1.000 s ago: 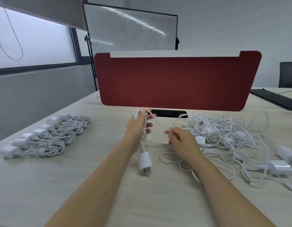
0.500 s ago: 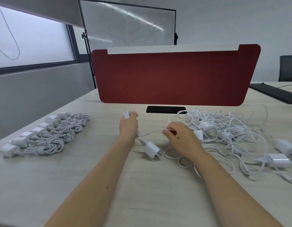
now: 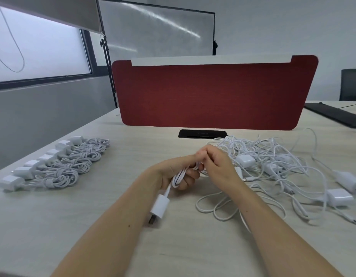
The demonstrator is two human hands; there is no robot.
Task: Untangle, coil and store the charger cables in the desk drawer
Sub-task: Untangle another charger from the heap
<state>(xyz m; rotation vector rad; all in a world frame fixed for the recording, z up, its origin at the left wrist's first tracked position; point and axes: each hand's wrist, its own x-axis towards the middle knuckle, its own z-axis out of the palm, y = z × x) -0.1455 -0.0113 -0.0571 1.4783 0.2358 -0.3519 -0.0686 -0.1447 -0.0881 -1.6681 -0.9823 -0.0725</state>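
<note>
The left hand (image 3: 167, 173) grips a looped cable (image 3: 178, 179), its charger block (image 3: 160, 206) hanging below over the bench (image 3: 133, 148). The right hand (image 3: 219, 168) holds the same cable close against the left, just beside a tangled pile of chargers (image 3: 273, 162). A row of coiled chargers (image 3: 59, 166) lies well apart on the left, and a red divider (image 3: 213, 96) stands behind.

Bare surface (image 3: 143, 148) opens between coiled chargers (image 3: 59, 176) left and tangled cables (image 3: 245, 160) right; a red divider (image 3: 213, 92) walls the back.

bare left grip (image 3: 179, 173), bare right grip (image 3: 220, 166), bare forearms (image 3: 113, 222) with small moles
</note>
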